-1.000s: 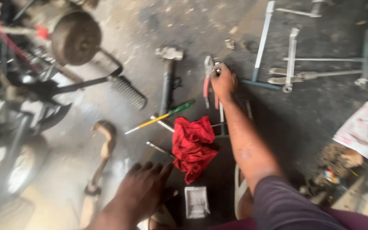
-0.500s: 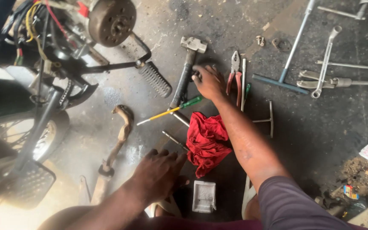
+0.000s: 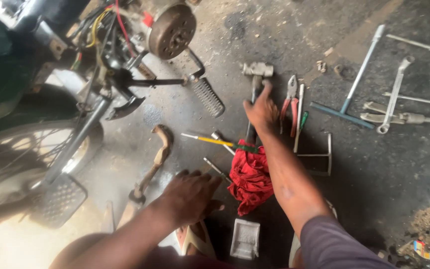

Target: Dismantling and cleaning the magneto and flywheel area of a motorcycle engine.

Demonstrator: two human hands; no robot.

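Note:
My right hand (image 3: pixel 261 110) reaches forward and closes around the dark handle of a hammer (image 3: pixel 257 69) that lies on the oily concrete floor, its metal head pointing away from me. Just right of that hand lie red-handled pliers (image 3: pixel 290 102) and a thin green-handled tool (image 3: pixel 302 119). My left hand (image 3: pixel 190 195) hovers low with fingers spread, holding nothing, beside a crumpled red rag (image 3: pixel 249 179). A yellow-and-green screwdriver (image 3: pixel 210 140) and a metal socket bar (image 3: pixel 217 169) lie between the two hands.
A motorcycle stands at the left with its wheel (image 3: pixel 31 149), foot peg (image 3: pixel 207 97) and round hub (image 3: pixel 171 31). A rusty bent lever (image 3: pixel 155 159) lies near it. A blue T-wrench (image 3: pixel 347 107) and several spanners (image 3: pixel 394 97) lie at the right. A small white tray (image 3: pixel 245 239) sits near me.
My right hand has moved left from the pliers to the hammer handle and closed on it. The view has swung left toward the motorcycle. My left hand has hardly moved.

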